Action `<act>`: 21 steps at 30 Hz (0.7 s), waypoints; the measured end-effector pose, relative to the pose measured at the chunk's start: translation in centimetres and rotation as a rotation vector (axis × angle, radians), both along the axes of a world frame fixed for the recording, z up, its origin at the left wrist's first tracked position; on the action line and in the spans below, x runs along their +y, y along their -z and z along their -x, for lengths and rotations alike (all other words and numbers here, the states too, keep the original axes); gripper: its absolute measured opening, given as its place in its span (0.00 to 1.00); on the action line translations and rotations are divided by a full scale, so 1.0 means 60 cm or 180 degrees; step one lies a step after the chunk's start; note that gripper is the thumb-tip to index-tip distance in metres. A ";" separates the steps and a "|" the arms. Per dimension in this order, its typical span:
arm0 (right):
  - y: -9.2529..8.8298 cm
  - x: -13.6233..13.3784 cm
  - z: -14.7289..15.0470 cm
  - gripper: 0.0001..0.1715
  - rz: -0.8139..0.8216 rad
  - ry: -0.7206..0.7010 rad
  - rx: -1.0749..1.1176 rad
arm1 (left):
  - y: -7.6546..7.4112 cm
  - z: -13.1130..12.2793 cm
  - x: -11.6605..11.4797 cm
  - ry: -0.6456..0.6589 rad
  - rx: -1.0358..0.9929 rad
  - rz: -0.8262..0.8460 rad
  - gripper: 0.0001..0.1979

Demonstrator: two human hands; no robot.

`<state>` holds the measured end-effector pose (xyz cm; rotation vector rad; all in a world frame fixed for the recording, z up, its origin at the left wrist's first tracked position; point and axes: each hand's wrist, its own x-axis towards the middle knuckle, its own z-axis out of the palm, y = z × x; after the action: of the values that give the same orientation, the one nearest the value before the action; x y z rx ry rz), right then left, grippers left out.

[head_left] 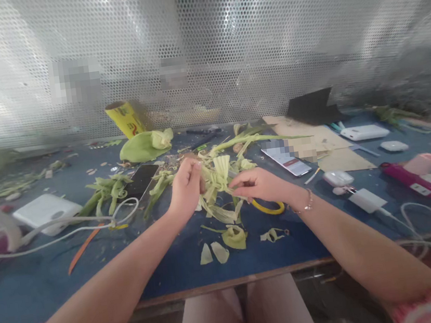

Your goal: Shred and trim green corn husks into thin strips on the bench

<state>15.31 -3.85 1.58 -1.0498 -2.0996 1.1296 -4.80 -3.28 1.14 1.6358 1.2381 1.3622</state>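
Note:
A pale green bundle of leaf strips [221, 172] stands between my two hands at the middle of the table. My left hand [187, 181] has its fingers curled against the bundle's left side, gripping it. From the right, my right hand [255, 184] pinches a strip near the bundle's middle. Looped pale strips [224, 214] hang below the hands. A yellow ring [270, 207] lies beside my right wrist. Nearer the front edge are a curled green piece [234, 236] and two small pale petal-shaped pieces [220, 252].
A yellow tube [126, 120] and green husk [145, 146] stand behind left. Dark phone [143, 182], white box [47, 213] and cables lie left. Right are a lit phone [286, 158], brown paper [345, 160], white charger [367, 199] and purple power strip [417, 178]. Perforated metal panel behind.

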 end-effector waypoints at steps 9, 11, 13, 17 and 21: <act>0.003 -0.001 -0.001 0.16 0.0003 -0.0006 0.0001 | 0.025 0.006 0.026 0.0004 -0.0691 0.0156 0.13; 0.007 0.002 -0.001 0.16 -0.0049 -0.0041 0.0021 | 0.026 0.005 0.030 0.0194 -0.1084 0.0271 0.14; 0.010 0.003 0.000 0.14 -0.0092 -0.0038 0.0055 | 0.024 0.002 0.030 0.0372 -0.1381 0.0420 0.15; 0.009 0.003 0.004 0.10 -0.0278 0.0056 0.0109 | 0.013 -0.004 0.020 0.0629 -0.1510 0.0636 0.16; 0.009 0.001 0.006 0.06 -0.0426 0.0159 0.0203 | 0.007 -0.009 0.006 0.0967 -0.1316 0.0755 0.16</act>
<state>14.93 -3.77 1.03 -0.9850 -2.0568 0.9715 -4.28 -2.90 0.70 1.2384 0.8329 1.2291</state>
